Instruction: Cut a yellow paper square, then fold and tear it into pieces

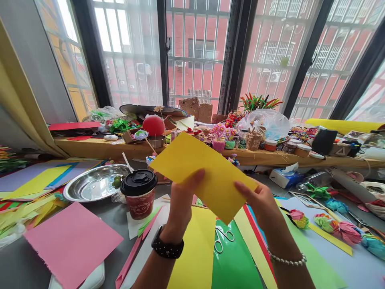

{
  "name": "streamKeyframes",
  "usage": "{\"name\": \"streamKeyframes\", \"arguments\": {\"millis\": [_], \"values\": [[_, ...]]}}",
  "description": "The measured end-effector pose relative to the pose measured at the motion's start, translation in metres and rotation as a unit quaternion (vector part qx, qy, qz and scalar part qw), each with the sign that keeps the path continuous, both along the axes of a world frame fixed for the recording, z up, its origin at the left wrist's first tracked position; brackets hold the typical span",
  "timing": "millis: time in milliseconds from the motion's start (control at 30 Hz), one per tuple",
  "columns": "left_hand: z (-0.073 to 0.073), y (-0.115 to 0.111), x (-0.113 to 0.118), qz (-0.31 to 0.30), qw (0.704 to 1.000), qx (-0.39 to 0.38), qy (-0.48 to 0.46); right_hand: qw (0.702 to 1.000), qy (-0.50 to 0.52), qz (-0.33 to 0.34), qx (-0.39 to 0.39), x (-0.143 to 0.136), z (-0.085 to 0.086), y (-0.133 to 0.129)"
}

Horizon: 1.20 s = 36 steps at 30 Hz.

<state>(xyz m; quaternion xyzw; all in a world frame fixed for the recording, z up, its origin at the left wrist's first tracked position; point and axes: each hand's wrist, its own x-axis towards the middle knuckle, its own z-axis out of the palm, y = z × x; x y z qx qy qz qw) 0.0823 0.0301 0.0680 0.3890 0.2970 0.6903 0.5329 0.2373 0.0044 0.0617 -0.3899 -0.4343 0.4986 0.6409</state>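
A sheet of yellow paper (207,172) is raised above the table, tilted, with its long side sloping down to the right. My left hand (188,186) grips its lower left edge, the thumb on the near face and the fingers hidden behind. At the right end, my right hand (255,196) pinches the sheet between thumb and fingers. Below the hands lie a larger yellow sheet (192,249) and a shiny green sheet (237,257). Scissors (221,241) rest on the green sheet, their blades covered from sight.
A lidded paper cup (140,200) stands left of my hands, beside a metal plate (81,192). Pink paper (73,245) lies at front left. Crepe-paper flowers (345,230) lie at right. Craft items crowd the windowsill (120,151), including a red ball (153,125).
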Motion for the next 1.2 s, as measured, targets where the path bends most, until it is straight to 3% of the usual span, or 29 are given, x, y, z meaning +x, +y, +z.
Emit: {"name": "streamKeyframes", "arguments": {"millis": [67, 167, 333, 467, 600, 700, 867, 967, 1200], "values": [[0.001, 0.002, -0.008, -0.018, 0.998, -0.003, 0.055, 0.999, -0.012, -0.032, 0.013, 0.010, 0.003, 0.000], [0.004, 0.001, -0.018, -0.091, 0.987, -0.015, 0.133, 0.997, -0.052, -0.043, 0.044, 0.013, 0.007, -0.002], [0.006, -0.004, -0.024, -0.186, 0.938, 0.017, 0.291, 0.996, -0.062, 0.060, 0.033, -0.002, 0.007, -0.006], [0.007, -0.003, -0.023, -0.221, 0.938, -0.013, 0.265, 0.998, -0.030, 0.043, 0.029, -0.006, 0.005, -0.006], [0.007, -0.003, -0.020, -0.194, 0.946, -0.022, 0.257, 0.998, -0.023, 0.065, 0.014, -0.007, 0.006, -0.006], [0.007, -0.004, -0.020, -0.213, 0.937, -0.013, 0.278, 0.997, -0.022, 0.075, -0.007, -0.009, 0.004, -0.005], [0.004, -0.002, -0.020, -0.236, 0.937, 0.008, 0.257, 0.998, -0.011, 0.054, -0.014, -0.012, 0.001, -0.004], [0.004, -0.002, -0.020, -0.214, 0.934, 0.025, 0.285, 0.999, -0.011, 0.050, -0.017, -0.015, 0.002, -0.005], [0.012, -0.013, -0.013, -0.083, 0.897, 0.079, 0.426, 0.995, -0.006, -0.098, -0.009, -0.025, 0.004, -0.005]]}}
